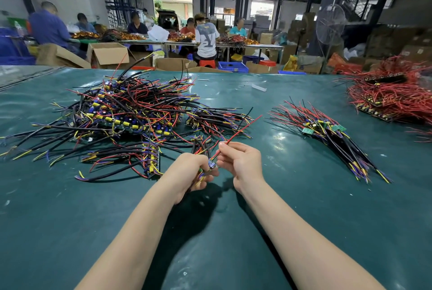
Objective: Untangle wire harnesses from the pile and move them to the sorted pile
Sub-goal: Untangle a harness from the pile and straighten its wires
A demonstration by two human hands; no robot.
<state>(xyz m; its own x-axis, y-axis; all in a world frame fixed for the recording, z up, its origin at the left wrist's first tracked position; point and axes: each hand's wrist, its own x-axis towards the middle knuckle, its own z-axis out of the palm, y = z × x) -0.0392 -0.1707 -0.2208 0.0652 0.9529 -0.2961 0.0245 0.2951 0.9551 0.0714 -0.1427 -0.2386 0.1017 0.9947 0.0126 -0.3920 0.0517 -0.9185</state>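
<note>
- left hand point(189, 170) is curled round one wire harness point(211, 165), gripping it at the little board end, with black and red wires poking up past the fingers.
- right hand point(240, 163) pinches that harness's red wire point(243, 131) between thumb and fingertips; the wire runs up and off to the right, far end in the air.
- both hands sit close together over the green counter point(233, 231).
- tangled pile point(131, 112) is just ahead and to the left: black, red, blue and yellow wires every which way, boards mixed in.
- sorted pile point(332, 130) lies off to the right, well apart, wires all running roughly one way.
- further right there's a heap of mostly red wires point(392, 100).
- people point(205, 37) sit at tables way in the back.
</note>
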